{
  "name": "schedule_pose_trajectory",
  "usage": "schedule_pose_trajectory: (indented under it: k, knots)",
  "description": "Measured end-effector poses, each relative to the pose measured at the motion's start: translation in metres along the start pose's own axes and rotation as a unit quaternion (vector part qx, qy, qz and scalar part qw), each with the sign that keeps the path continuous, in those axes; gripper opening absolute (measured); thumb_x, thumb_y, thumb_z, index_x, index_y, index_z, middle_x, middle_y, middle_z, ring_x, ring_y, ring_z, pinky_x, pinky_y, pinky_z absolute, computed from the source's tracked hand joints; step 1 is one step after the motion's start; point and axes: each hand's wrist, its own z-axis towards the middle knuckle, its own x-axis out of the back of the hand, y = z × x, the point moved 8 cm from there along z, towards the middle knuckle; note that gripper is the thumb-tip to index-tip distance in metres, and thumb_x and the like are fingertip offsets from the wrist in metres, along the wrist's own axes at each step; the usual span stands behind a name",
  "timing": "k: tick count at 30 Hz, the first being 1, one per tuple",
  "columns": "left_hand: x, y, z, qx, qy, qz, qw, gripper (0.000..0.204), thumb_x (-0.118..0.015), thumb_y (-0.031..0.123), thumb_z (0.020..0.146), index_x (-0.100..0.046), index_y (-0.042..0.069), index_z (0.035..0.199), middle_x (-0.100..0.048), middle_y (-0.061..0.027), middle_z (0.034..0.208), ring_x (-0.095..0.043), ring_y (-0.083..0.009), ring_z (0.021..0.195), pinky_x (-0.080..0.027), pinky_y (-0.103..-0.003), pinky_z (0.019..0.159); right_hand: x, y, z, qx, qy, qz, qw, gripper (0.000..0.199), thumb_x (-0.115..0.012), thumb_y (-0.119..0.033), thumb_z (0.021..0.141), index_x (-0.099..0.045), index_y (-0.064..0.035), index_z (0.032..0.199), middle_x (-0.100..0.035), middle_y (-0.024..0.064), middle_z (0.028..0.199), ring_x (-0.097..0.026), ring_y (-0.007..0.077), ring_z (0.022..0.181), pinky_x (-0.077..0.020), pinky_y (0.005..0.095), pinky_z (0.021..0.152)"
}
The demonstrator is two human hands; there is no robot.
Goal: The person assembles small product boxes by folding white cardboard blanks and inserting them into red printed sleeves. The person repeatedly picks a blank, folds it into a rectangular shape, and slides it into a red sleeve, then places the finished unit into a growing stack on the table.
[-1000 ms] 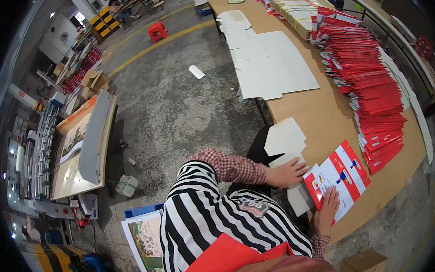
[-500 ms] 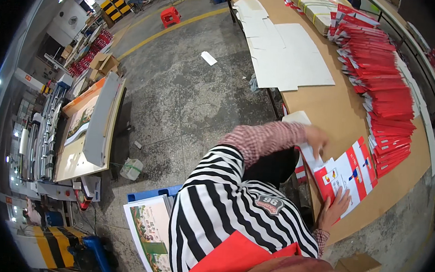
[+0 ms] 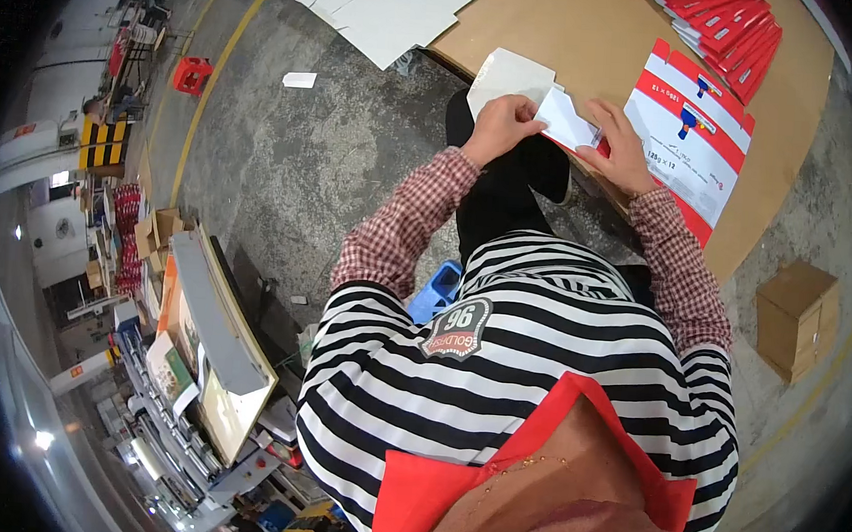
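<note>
Grey floor [image 3: 359, 86] spreads off to your left, and the brown table [image 3: 567, 26] curves round ahead and to your right. Now to your hands, and they're both at one small job! Your left hand [image 3: 501, 129] is closed in a pinch, thumb and fingers on the left edge of the white card [image 3: 566, 120]. Your right hand [image 3: 623, 153] is half curled at the card's other end, thumb apart from the fingers; whether it truly grips, I can't tell. So the card sits between your hands, at the table's near edge, with a hint of red by your right fingers.

My call: you're in the shaping step, working the card with two hands. The next move calls for that left pinch to hold firm while the right thumb lines up the far edge; press too hard and the card may crease askew.

Just beyond, a pale board [image 3: 506, 79] lies behind the card. Close by your right hand, the red-and-white sheet [image 3: 694, 151] lies flat, print up. Farther out, the red stack [image 3: 728, 31] fans along the table, and a carton [image 3: 796, 318] stands on the floor to your right.
</note>
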Motion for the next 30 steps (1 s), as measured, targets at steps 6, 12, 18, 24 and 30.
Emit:
schedule_pose_trajectory:
  k: [6, 12, 18, 24, 30]
  knots:
    - [-0.031, 0.054, -0.009, -0.184, 0.019, 0.303, 0.935, 0.020, -0.066, 0.007, 0.079, -0.065, 0.001, 0.098, -0.068, -0.0130, 0.099, -0.064, -0.0260, 0.094, -0.049, -0.034, 0.078, 0.007, 0.004, -0.006, -0.004, 0.024, -0.016, 1.000, 0.072, -0.074, -0.045, 0.079, -0.051, -0.0130, 0.138, -0.048, 0.0174, 0.140, -0.050, 0.0357, 0.127, -0.0437, 0.0421, 0.103]
    - [-0.035, 0.047, -0.067, -0.317, -0.146, 0.401, 0.847, 0.073, -0.059, 0.013, 0.085, -0.030, 0.011, 0.152, -0.034, -0.0099, 0.156, -0.034, -0.0256, 0.143, -0.027, -0.058, 0.112, -0.001, 0.010, -0.019, 0.034, -0.080, -0.066, 0.994, 0.057, -0.074, -0.044, 0.078, -0.064, -0.0122, 0.124, -0.050, 0.0170, 0.138, -0.052, 0.0345, 0.123, -0.0449, 0.0401, 0.101]
    - [0.020, 0.023, -0.048, -0.285, -0.056, 0.170, 0.942, 0.045, -0.075, 0.032, 0.081, -0.063, 0.015, 0.122, -0.068, -0.0051, 0.098, -0.064, -0.0203, 0.095, -0.036, -0.046, 0.107, -0.006, 0.004, -0.034, 0.131, -0.121, -0.068, 0.982, 0.064, -0.078, -0.030, 0.075, -0.059, -0.0137, 0.134, -0.048, 0.0173, 0.145, -0.046, 0.0399, 0.129, -0.0376, 0.0488, 0.108]
    - [0.002, -0.044, -0.074, 0.091, 0.383, -0.101, 0.914, 0.101, -0.086, 0.019, 0.072, -0.024, 0.004, 0.150, -0.038, -0.0227, 0.141, -0.043, -0.0346, 0.129, -0.036, -0.044, 0.110, -0.013, -0.008, -0.040, 0.148, -0.132, -0.057, 0.979, 0.062, -0.077, -0.018, 0.076, -0.058, -0.0093, 0.135, -0.048, 0.0148, 0.145, -0.046, 0.0379, 0.124, -0.0368, 0.0454, 0.106]
    - [-0.037, -0.047, -0.069, 0.192, 0.342, -0.523, 0.756, 0.092, -0.078, 0.009, 0.083, -0.015, 0.008, 0.150, -0.055, -0.0138, 0.127, -0.061, -0.0236, 0.111, -0.057, -0.036, 0.084, -0.003, -0.008, -0.043, 0.124, -0.137, -0.058, 0.981, 0.058, -0.075, -0.013, 0.078, -0.059, -0.0075, 0.133, -0.050, 0.0136, 0.144, -0.046, 0.0368, 0.121, -0.0372, 0.0437, 0.104]
